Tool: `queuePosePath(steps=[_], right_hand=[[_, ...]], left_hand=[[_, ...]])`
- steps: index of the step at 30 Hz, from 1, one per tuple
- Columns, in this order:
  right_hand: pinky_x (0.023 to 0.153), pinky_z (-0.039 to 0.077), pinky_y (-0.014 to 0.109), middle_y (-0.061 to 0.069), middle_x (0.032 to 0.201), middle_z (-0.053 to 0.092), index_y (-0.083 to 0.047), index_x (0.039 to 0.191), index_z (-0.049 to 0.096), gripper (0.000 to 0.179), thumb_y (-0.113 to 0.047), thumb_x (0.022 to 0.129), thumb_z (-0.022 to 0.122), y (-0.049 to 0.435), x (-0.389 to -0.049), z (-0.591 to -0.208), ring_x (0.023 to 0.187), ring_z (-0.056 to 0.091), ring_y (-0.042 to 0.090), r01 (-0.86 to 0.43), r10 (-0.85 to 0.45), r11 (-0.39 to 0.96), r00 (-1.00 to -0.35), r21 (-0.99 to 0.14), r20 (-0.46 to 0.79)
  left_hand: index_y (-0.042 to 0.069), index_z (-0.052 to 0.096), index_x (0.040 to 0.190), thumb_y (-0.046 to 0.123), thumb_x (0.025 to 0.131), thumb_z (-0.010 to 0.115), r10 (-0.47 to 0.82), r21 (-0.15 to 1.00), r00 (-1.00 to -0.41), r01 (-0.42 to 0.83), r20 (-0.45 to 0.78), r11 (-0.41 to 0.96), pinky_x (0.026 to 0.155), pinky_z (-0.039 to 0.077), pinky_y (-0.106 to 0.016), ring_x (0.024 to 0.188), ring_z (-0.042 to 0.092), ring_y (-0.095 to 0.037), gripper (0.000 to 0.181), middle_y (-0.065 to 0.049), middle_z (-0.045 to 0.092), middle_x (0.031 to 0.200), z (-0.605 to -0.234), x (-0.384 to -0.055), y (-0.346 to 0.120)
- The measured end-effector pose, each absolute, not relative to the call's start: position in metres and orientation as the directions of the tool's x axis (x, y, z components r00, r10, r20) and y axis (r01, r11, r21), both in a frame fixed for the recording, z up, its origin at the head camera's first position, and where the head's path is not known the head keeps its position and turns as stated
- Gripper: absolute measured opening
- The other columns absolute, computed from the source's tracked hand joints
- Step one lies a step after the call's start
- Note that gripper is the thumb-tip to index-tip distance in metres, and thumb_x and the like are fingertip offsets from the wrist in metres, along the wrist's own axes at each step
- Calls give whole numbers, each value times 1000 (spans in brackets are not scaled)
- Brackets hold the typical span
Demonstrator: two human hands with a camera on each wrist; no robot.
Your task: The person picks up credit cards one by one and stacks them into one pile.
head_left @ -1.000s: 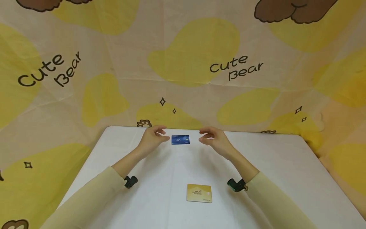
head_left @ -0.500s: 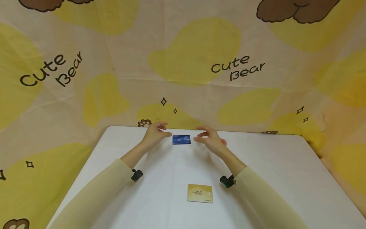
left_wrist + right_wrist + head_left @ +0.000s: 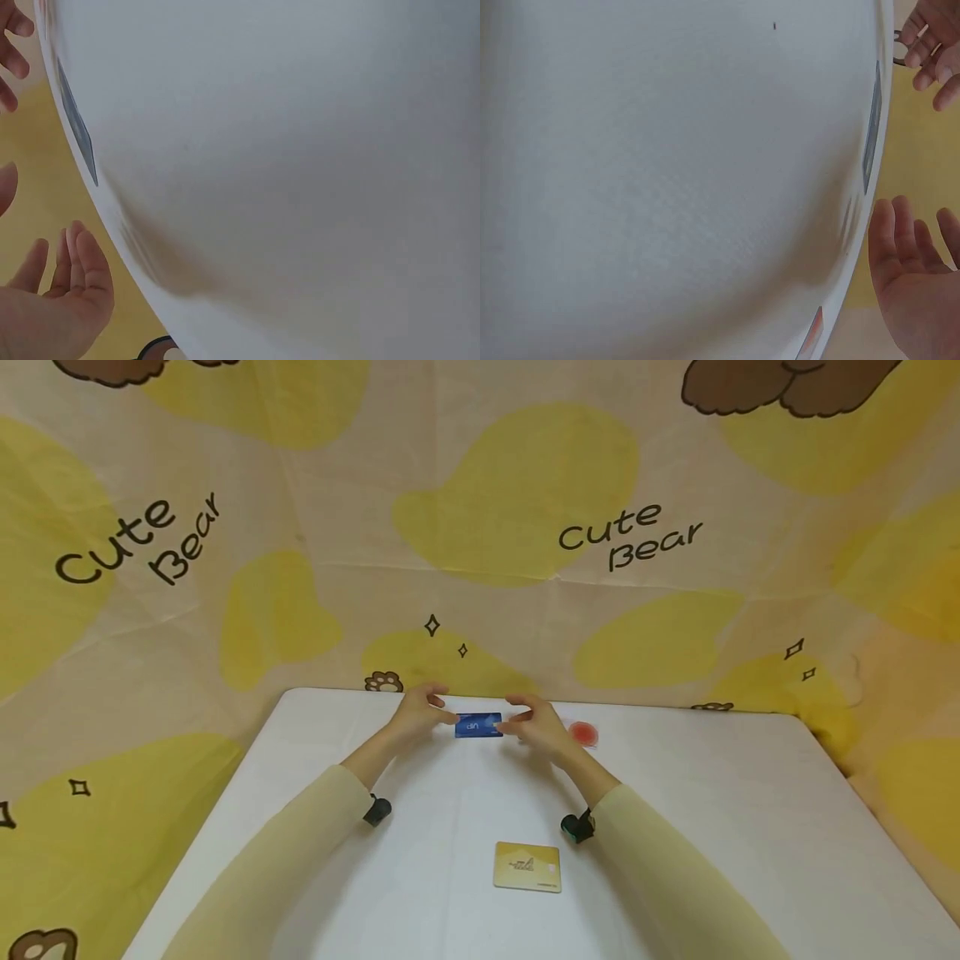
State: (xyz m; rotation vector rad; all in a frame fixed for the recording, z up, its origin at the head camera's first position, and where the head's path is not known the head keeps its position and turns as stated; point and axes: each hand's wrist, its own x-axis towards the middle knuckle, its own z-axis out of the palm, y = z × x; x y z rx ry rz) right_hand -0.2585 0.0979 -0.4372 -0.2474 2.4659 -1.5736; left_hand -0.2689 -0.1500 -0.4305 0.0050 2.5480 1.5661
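Note:
A blue card (image 3: 477, 727) printed VIP lies flat near the table's far edge. From its left comes my left hand (image 3: 417, 713), the thumb tip overlapping the card's left end in the head view. Opposite it, my right hand (image 3: 542, 727) has its thumb over the card's right end. Both wrist views show the hands above the tabletop, apart from the card: my left hand (image 3: 64, 311) has loosely bent fingers, and my right hand (image 3: 919, 274) has fairly straight ones. Neither holds anything. Edge-on, the card (image 3: 872, 127) appears as a thin dark strip.
A gold card (image 3: 527, 867) lies nearer the front of the white table (image 3: 750, 827). Just right of my right hand is a red round patch on a clear square (image 3: 583, 734). A patterned cloth (image 3: 480, 527) hangs behind the table.
Both hands have moved inward, from beside the blue card to over its ends in the head view. The red round patch, formerly behind my right hand, is now uncovered. The cards stay put.

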Motion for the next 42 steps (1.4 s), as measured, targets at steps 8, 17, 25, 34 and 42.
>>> queuePosePath(steps=[8,17,25,34,42], right_hand=[[89,56,36,16,152,53,-3,151,51,66,-20,93,77,91,-271,-446,110,64,30,13,-256,445,-956,-896,-141],[88,53,35,21,141,60,4,146,54,61,-15,92,76,88,-279,-453,106,60,29,-24,-268,505,-955,-863,-131],[100,48,43,19,134,65,2,138,62,54,-18,91,79,87,-283,-457,106,59,29,-95,-268,632,-958,-770,-102],[104,47,44,18,135,66,2,138,64,55,-22,91,79,89,-290,-462,109,60,30,-148,-289,694,-954,-705,-84],[116,39,47,19,138,64,2,140,62,58,-21,90,80,87,-294,-463,130,57,34,-174,-311,744,-944,-645,-105]], left_hand=[[-4,56,142,5,85,81,75,887,-986,-101,-151,451,84,50,-33,100,55,-27,63,-21,60,121,-436,-271,-147],[-1,62,135,4,84,84,43,874,-976,-172,-215,454,81,48,-32,100,53,-25,56,-16,60,118,-447,-280,-142],[-1,65,131,5,83,85,63,831,-974,-151,-217,535,92,49,-40,101,55,-26,53,-14,61,113,-451,-281,-140],[0,68,130,6,83,86,68,797,-972,-145,-227,587,105,46,-45,109,55,-28,50,-14,63,121,-451,-281,-136],[0,69,129,7,83,86,68,786,-969,-151,-238,599,108,45,-45,113,55,-28,49,-14,63,124,-453,-284,-136]])
